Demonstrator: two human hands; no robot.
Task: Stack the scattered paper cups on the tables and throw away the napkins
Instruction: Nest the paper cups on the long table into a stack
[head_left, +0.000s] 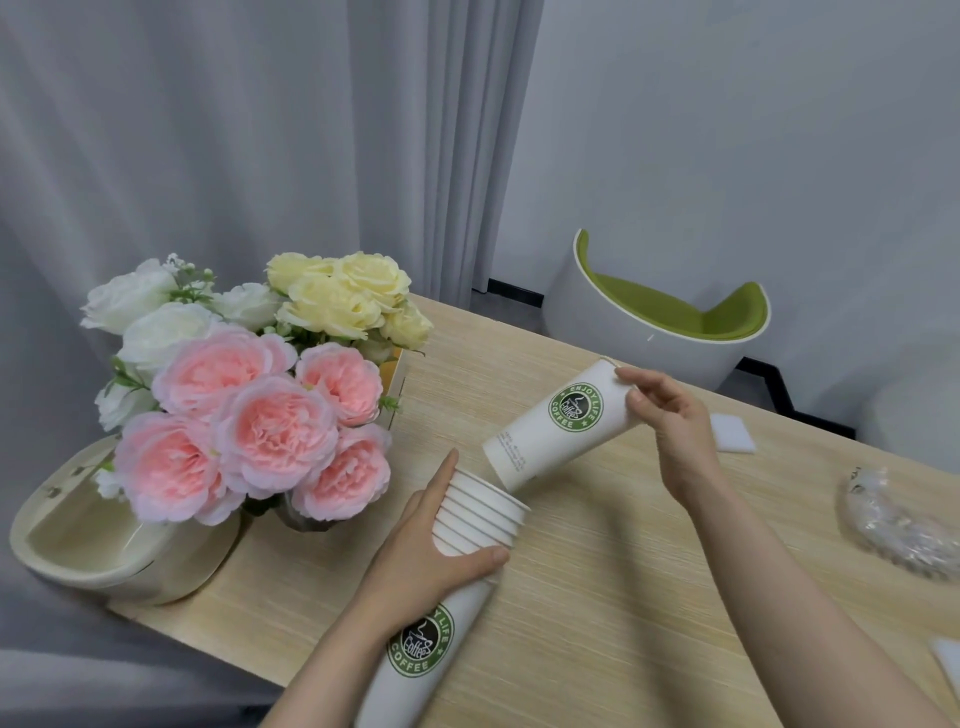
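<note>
My left hand (436, 556) grips a stack of several white paper cups (470, 525), tilted with its open mouth up and to the right; a green coffee logo shows on the lowest cup. My right hand (670, 415) pinches the rim of a single white paper cup (561, 423) with the same green logo. That cup is tilted, and its base hangs just above the mouth of the stack. A white napkin (732, 433) lies flat on the wooden table (597, 597) just right of my right hand. Another white napkin (948, 665) shows at the right edge.
A bouquet of pink, white and yellow flowers (249, 384) stands at the table's left, beside a cream chair (104, 540). Crumpled clear plastic wrap (898, 525) lies at the right. A white chair with a green seat (665, 306) stands beyond the table's far edge.
</note>
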